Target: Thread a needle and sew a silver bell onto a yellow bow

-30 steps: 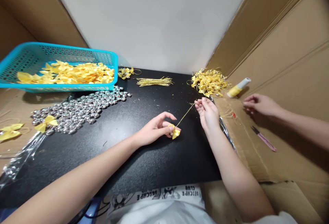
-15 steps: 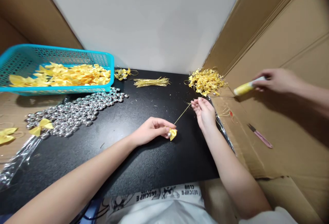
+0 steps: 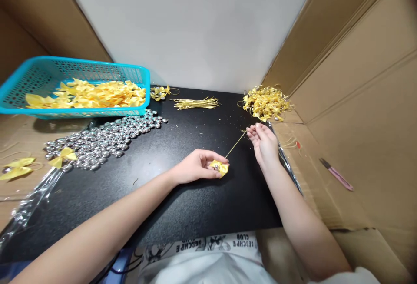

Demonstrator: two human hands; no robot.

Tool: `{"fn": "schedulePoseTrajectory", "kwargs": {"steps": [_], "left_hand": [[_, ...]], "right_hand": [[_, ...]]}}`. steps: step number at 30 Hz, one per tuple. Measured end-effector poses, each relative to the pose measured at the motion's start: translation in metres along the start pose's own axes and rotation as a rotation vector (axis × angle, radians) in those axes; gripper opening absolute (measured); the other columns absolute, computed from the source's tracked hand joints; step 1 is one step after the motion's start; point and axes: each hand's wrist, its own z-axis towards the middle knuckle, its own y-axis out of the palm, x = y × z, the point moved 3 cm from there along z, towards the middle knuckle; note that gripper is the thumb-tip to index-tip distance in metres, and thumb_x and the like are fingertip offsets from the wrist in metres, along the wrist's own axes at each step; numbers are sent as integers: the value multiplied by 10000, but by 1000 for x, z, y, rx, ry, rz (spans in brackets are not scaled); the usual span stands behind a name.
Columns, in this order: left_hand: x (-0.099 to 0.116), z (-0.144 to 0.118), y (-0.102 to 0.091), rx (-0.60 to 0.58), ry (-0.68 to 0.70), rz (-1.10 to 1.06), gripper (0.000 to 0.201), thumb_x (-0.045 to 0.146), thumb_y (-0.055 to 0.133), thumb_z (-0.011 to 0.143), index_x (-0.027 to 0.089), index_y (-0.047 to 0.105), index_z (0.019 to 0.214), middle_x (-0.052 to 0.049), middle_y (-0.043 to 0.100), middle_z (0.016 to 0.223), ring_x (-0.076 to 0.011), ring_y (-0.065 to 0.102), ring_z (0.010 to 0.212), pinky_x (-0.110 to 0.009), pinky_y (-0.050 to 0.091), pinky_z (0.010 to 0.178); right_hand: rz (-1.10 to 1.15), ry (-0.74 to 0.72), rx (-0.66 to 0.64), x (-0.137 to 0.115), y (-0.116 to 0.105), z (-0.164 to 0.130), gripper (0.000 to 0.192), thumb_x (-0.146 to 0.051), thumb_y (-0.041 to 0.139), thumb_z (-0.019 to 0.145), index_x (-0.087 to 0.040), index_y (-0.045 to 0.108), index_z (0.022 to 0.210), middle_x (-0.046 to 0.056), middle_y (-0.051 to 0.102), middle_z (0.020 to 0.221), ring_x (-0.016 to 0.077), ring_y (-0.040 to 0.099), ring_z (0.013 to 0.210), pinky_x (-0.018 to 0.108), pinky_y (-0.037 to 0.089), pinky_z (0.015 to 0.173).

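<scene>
My left hand [image 3: 198,166] is closed on a yellow ribbon bow [image 3: 223,169] with a silver bead at its middle, held low over the black tabletop. From the bow a thin gold cord [image 3: 235,145] runs up and to the right, drawn straight. Its far end is pinched between the fingertips of my right hand [image 3: 263,140]. Beyond my right hand lies a pile of beaded yellow bows [image 3: 267,103] with cord loops. Farther back at the middle is a bundle of gold cords [image 3: 197,103].
A turquoise basket [image 3: 81,111] of yellow bows [image 3: 97,95] stands at the left. Silver beads [image 3: 107,140] spread in front of it, with a loose bow [image 3: 63,157] on them. Pink-handled snips [image 3: 337,174] lie on cardboard at the right. Cardboard walls [image 3: 358,71] rise on both sides.
Another person's hand holding a yellow-and-white tube-like item at the right has left the view. My left thumb has shifted down, showing more of the bow. The cord stays taut.
</scene>
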Motion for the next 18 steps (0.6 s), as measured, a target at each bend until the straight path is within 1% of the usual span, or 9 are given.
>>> {"fn": "schedulePoseTrajectory", "kwargs": {"steps": [3, 7, 11, 15, 18], "left_hand": [[1, 0, 0, 29, 12, 62, 329, 138, 833, 644, 133, 749, 962, -59, 777, 927, -122, 712, 805, -237, 539, 807], [3, 0, -1, 36, 16, 104, 354, 187, 833, 661, 129, 748, 999, -77, 777, 975, -140, 721, 844, -263, 543, 849], [2, -1, -2, 48, 22, 153, 329, 226, 822, 687, 118, 753, 990, -86, 782, 949, -148, 731, 823, -260, 559, 818], [1, -4, 1, 4, 11, 165, 301, 227, 826, 683, 117, 760, 955, -81, 786, 910, -160, 740, 803, -271, 574, 809], [2, -6, 5, -36, 16, 187, 255, 228, 806, 708, 118, 762, 935, -82, 786, 917, -173, 743, 836, -280, 576, 824]], "right_hand": [[-21, -5, 8, 0, 0, 0, 222, -261, 808, 726, -162, 617, 778, -28, 691, 673, 85, 698, 652, 175, 573, 636], [-33, -13, 6, 0, 0, 0, 230, -261, 814, 727, -159, 617, 784, -23, 684, 685, 91, 699, 666, 180, 576, 650], [-26, 9, 24, -1, -1, 2, 186, -225, 794, 750, -162, 619, 761, -27, 679, 672, 82, 690, 644, 166, 574, 627], [7, 58, 67, -1, -5, 9, 158, -167, 778, 760, -164, 621, 742, -32, 664, 671, 62, 661, 620, 138, 560, 593], [5, 70, 61, 1, -9, 14, 160, -173, 785, 756, -170, 624, 755, -31, 660, 698, 69, 661, 641, 163, 584, 626]]}}
